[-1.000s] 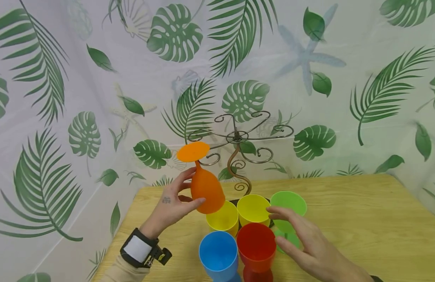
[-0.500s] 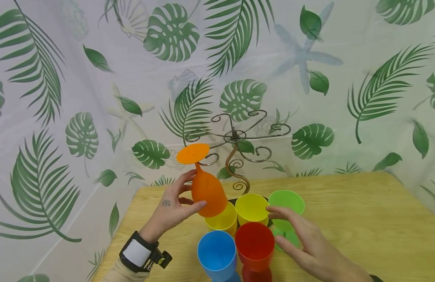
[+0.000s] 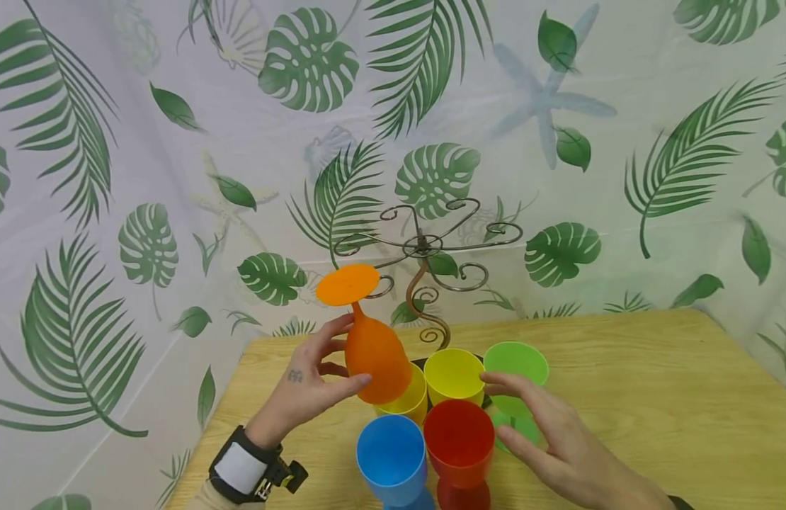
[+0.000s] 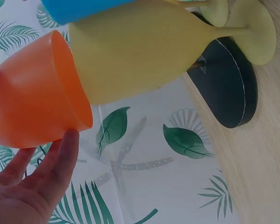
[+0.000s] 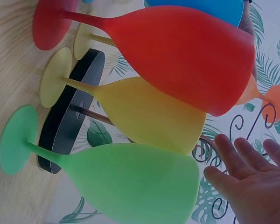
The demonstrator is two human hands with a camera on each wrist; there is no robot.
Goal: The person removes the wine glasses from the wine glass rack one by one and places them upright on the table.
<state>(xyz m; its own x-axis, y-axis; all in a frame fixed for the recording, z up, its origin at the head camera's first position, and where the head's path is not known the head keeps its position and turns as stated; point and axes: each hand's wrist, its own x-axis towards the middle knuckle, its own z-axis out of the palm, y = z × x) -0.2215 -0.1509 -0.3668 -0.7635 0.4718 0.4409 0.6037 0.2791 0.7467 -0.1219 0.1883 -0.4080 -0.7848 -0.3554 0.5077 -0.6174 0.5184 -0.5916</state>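
Observation:
My left hand grips an orange plastic goblet by its bowl, upside down and tilted, its round foot up. In the left wrist view the goblet's rim lies close to a yellow goblet. My right hand holds nothing; its fingers reach out beside the rims of the green goblet and the red goblet. Upright at the front left stands a blue goblet. Behind it are two yellow goblets, one in plain view, the other partly hidden by the orange one.
Behind the goblets rises a metal stand with curled arms and a twisted stem, on a black base. The goblets stand on a wooden table. A leaf-printed cloth covers the walls behind and to the left.
The left hand has lowered the orange goblet slightly, covering more of the left yellow goblet. The right hand stays in about the same place.

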